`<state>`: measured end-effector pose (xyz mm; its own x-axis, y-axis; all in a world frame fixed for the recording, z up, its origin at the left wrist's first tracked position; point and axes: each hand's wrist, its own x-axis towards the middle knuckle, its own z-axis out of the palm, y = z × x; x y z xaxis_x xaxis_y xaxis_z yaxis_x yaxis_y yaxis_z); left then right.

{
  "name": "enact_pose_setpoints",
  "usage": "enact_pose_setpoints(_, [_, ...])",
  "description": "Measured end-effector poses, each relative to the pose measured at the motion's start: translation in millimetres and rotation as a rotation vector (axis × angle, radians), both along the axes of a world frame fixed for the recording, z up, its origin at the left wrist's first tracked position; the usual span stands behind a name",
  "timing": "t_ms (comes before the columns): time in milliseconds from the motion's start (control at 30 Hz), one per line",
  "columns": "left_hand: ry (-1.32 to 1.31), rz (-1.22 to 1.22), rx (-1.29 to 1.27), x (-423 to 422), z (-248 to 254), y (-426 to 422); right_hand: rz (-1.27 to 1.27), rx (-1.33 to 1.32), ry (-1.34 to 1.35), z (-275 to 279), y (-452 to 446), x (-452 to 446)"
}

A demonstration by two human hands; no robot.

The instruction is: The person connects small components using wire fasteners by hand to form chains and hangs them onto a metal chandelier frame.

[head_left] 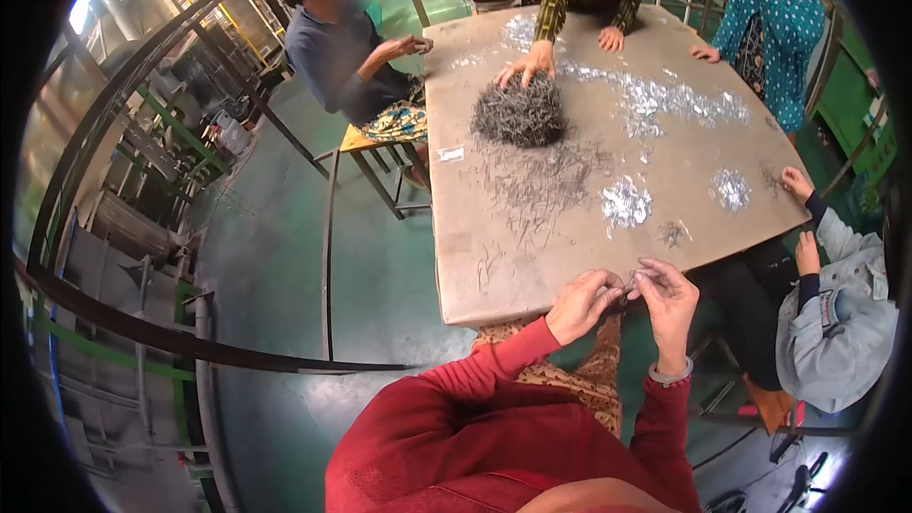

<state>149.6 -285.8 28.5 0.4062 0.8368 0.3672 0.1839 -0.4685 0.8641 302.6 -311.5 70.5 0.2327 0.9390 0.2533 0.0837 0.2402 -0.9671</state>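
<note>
My left hand [581, 304] and my right hand [667, 296] come close together at the near edge of the table [475, 275]. The fingers of both are pinched on something small and dark that I cannot make out. Beyond them on the table lie a small dark pile [674, 233], a pile of shiny silver pieces [626, 204] and another silver pile [731, 189]. A large tangled heap of dark thin pieces [519, 114] sits farther back, with loose ones scattered in front of it.
A co-worker's hand [530, 65] rests on the dark heap. Other people sit or stand around the table, one close on the right [836, 323]. More silver pieces [665, 100] spread across the back. A metal frame [328, 256] stands at the left.
</note>
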Motion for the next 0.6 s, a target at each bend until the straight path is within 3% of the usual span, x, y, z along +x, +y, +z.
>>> enact_pose_setpoints(33, [0.017,0.005,-0.145,-1,4,-1,-0.032,0.01,-0.033,-8,-1,-1])
enact_pose_setpoints(200, [0.056,0.184,0.076,-22,-12,30,-0.106,-0.003,-0.182,-6,-1,-1])
enact_pose_setpoints(267, [0.136,0.231,0.033,-42,-20,68,-0.068,-0.012,-0.003,-10,-7,0])
enact_pose_setpoints(333, [0.406,0.229,0.116,-57,-49,108,-0.021,-0.039,0.133,-26,-6,6])
enact_pose_setpoints(533, [0.813,-0.009,0.381,-55,-68,142,0.018,-0.102,0.316,-45,-5,15])
enact_pose_setpoints(600, [0.768,0.028,0.35,-52,-80,145,0.03,-0.093,0.314,-48,-5,18])
